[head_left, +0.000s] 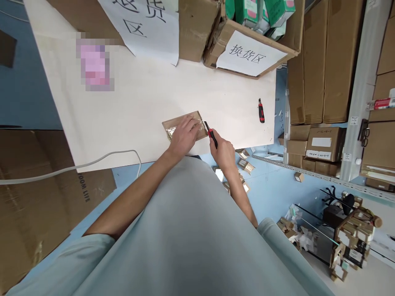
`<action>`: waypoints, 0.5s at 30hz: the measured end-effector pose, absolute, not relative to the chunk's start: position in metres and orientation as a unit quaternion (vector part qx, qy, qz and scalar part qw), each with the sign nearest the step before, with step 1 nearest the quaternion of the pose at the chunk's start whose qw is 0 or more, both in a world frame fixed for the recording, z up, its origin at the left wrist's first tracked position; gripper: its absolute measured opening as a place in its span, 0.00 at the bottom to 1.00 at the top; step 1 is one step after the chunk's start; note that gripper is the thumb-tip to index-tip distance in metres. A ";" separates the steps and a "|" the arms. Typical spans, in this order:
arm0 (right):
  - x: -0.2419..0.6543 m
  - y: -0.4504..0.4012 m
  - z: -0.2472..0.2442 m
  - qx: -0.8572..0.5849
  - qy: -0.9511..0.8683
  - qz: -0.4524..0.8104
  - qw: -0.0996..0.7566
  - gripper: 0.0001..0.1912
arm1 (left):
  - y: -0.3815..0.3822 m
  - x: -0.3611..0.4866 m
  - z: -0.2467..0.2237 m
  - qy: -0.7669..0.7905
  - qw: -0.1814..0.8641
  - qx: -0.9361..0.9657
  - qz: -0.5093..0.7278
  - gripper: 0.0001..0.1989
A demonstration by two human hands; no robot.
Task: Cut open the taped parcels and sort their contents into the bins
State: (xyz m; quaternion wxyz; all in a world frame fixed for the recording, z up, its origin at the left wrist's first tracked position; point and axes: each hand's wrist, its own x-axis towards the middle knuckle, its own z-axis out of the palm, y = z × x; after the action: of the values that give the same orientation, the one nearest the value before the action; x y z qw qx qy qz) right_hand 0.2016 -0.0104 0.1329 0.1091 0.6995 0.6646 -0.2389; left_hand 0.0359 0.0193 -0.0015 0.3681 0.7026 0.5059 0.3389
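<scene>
A small flat cardboard box (168, 123) with shiny clear tape lies tilted on the white table, close to its front edge. My left hand (184, 135) rests flat on top of it, fingers stretched out, covering its middle. In my right hand (222, 153) is a red and black utility knife (211, 133), gripped with the fingers wrapped round the handle. The knife's tip points at the right end of the box; whether the blade touches it I cannot tell. A second red and black utility knife (261, 112) lies on the table to the right.
A carton (212, 53) with a paper sign and green boxes (247, 12) stands at the back, beside another signed carton (193, 28). A white cable (108, 154) crosses the table's front left. A pixelated pink item (95, 63) lies left. Small opened boxes (246, 165) litter the floor.
</scene>
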 end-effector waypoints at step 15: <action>0.163 0.014 0.116 0.697 0.653 -0.214 0.204 0.33 | 0.013 0.032 -0.009 0.514 0.365 0.704 0.327 0.19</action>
State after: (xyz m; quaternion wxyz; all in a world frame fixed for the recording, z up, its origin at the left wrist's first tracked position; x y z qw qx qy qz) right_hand 0.1626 0.0138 0.1162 0.2042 0.6970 0.6532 -0.2141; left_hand 0.0324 0.0132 -0.0087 0.3654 0.7040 0.5137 0.3270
